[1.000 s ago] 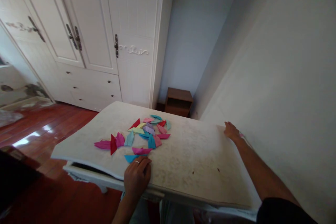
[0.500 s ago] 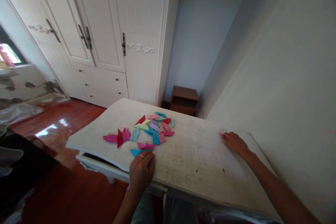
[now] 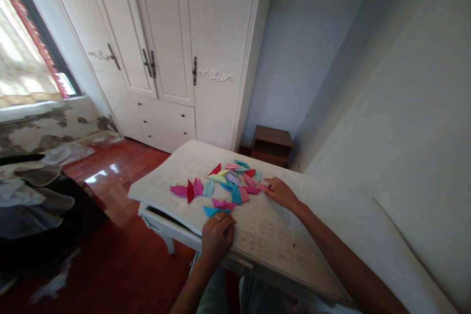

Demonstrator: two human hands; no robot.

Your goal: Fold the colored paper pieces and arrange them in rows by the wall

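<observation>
Folded paper pieces (image 3: 232,176) in pink, red, blue, yellow and purple lie on a white table (image 3: 162,171), several of them in a loose ring. To the ring's left, a magenta piece (image 3: 178,191) and a red piece (image 3: 190,191) form a short row. My right hand (image 3: 281,192) is at the ring's right edge, its fingers pinched on a small pink folded paper piece (image 3: 262,185). Near the table's front edge rests my left hand (image 3: 218,236), fingers curled, against the end of a blue piece (image 3: 213,211). What lies under its fingertips is hidden.
A white wardrobe (image 3: 217,29) stands behind the table, with a small brown cabinet (image 3: 272,140) beside it. A wall (image 3: 386,108) borders the right side. At the left, clothes (image 3: 33,201) lie heaped on something black. A drawer (image 3: 169,221) sits under the table edge.
My right hand has moved left from the table's right part to the ring of paper pieces. My left hand stays by the blue piece. The view has turned left.
</observation>
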